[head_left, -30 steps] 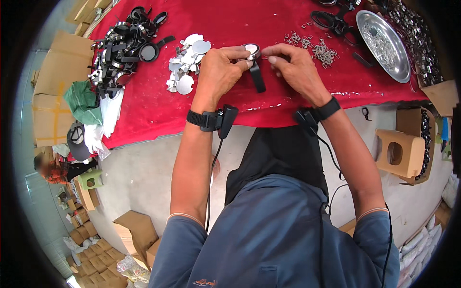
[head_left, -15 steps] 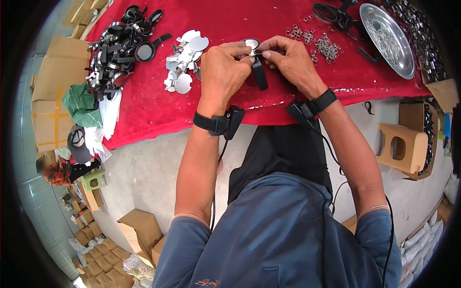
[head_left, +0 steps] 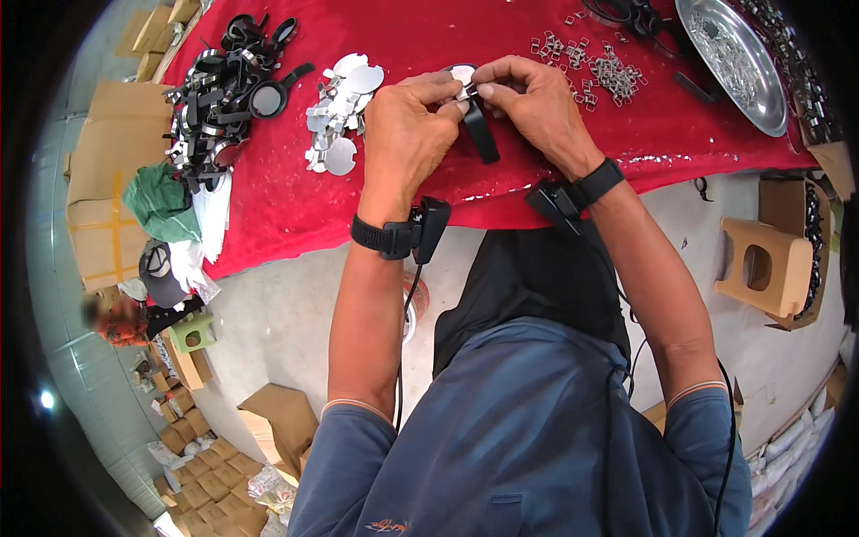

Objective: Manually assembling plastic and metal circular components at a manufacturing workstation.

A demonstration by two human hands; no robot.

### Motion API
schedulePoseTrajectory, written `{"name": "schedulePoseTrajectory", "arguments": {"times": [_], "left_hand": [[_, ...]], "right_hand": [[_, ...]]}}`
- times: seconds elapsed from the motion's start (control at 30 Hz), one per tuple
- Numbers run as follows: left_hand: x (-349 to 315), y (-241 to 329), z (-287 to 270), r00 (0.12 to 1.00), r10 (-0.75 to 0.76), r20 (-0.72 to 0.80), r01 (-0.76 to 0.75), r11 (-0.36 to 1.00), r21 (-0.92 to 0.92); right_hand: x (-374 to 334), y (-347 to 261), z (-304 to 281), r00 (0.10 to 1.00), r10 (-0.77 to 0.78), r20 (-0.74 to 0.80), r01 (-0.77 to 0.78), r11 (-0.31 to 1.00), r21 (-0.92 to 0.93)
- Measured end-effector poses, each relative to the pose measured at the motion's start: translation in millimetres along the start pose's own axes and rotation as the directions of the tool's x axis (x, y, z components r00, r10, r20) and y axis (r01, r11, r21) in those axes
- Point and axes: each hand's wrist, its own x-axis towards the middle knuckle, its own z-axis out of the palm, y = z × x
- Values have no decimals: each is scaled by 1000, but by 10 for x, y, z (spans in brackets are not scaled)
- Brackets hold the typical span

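My left hand [head_left: 413,125] has the black strap piece [head_left: 480,139] pinched thumb-to-fingers over the red-covered table [head_left: 429,36], strap hanging toward me. My right hand [head_left: 539,107] is nearly closed at its other side, can't tell if it's gripping anything tbh.

To the left of the red tablecloth [head_left: 277,210], a tall cardboard carton [head_left: 125,148] with yellow tape, a crumpled green cloth [head_left: 159,202] beside it, and below, a dark cap [head_left: 159,279] next to white plastic bags [head_left: 187,267]. Near a light-green plastic stool [head_left: 191,332], a person in an orange-patterned top [head_left: 125,323]. Toward the lower left, rows of cartons [head_left: 212,495] on the floor. At right, a tan stool [head_left: 784,276] with an oval opening; lower right, whitish sacks [head_left: 787,465].
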Motion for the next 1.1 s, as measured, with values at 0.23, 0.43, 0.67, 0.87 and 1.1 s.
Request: {"name": "schedulePoseTrajectory", "arguments": {"times": [0.23,0.43,0.67,0.87,1.1], "left_hand": [[-21,-93,90,996,56,-66,-56,998,2],[-16,99,133,993,-78,-86,76,997,-27],[-6,66,118,994,-88,-63,85,995,-49],[-21,28,164,990,-87,-107,79,994,-71],[-45,19,189,990,-50,-135,40,997,-72]], "right_hand": [[23,60,44,999,29,-31,-29,1000,-1],[20,93,68,998,14,-54,-12,1000,28],[12,39,66,997,60,-45,-57,997,48],[-73,-21,53,999,25,-38,-22,998,59],[-400,-41,203,965,-184,-184,152,973,-175]]}}
